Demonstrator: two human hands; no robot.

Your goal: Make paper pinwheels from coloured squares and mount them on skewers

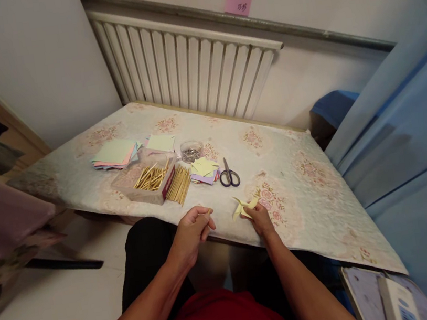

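Head view: at the counter's (323, 203) near edge, the right hand (260, 219) pinches a folded yellow paper (243, 207) flat for control, while the left hand (191, 231) grips 1 thin stick (208, 211)

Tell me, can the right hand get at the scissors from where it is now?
Probably yes. The scissors lie flat on the table just beyond the right hand, with bare cloth between them. But that hand already grips a folded yellow paper piece, so its fingers aren't free.
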